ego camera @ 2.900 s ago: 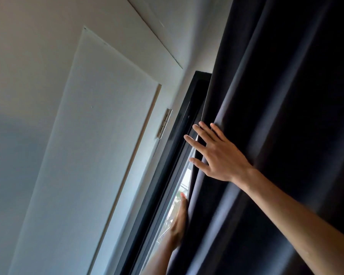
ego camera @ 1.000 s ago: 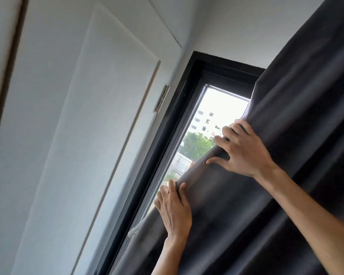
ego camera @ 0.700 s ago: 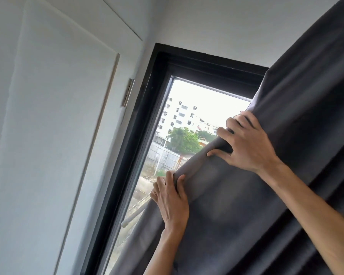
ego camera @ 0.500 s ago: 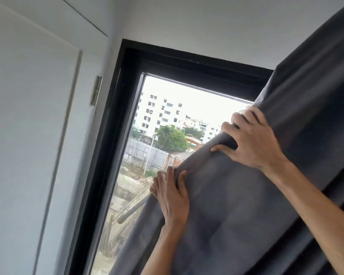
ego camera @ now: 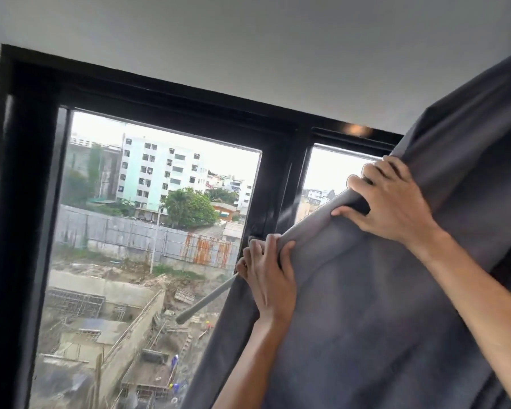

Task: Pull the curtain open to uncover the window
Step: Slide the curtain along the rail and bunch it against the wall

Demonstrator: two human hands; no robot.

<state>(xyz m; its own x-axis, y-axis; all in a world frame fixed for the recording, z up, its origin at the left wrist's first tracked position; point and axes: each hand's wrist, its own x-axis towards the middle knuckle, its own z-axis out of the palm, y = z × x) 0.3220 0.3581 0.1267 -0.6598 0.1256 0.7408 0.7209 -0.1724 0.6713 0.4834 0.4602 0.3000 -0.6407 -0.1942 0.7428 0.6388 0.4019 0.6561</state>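
Note:
A dark grey curtain (ego camera: 396, 305) hangs on the right, bunched over the right part of a black-framed window (ego camera: 21, 202). My left hand (ego camera: 270, 274) grips the curtain's leading edge low down, fingers curled around the rolled hem. Higher on the same edge, my right hand (ego camera: 393, 202) is clenched on the fabric. The window's left pane (ego camera: 148, 246) is uncovered and shows buildings, a tree and a building site. A narrow strip of the right pane (ego camera: 325, 175) shows above the curtain edge.
A black mullion (ego camera: 275, 196) divides the two panes just left of my left hand. White wall (ego camera: 248, 39) runs above the window frame. A grey rolled end of the hem (ego camera: 201, 305) sticks out below my left hand, in front of the glass.
Both hands have dragged the curtain edge to the right past the mullion, and the whole left pane has come into sight. The view has swung right, off the white panel.

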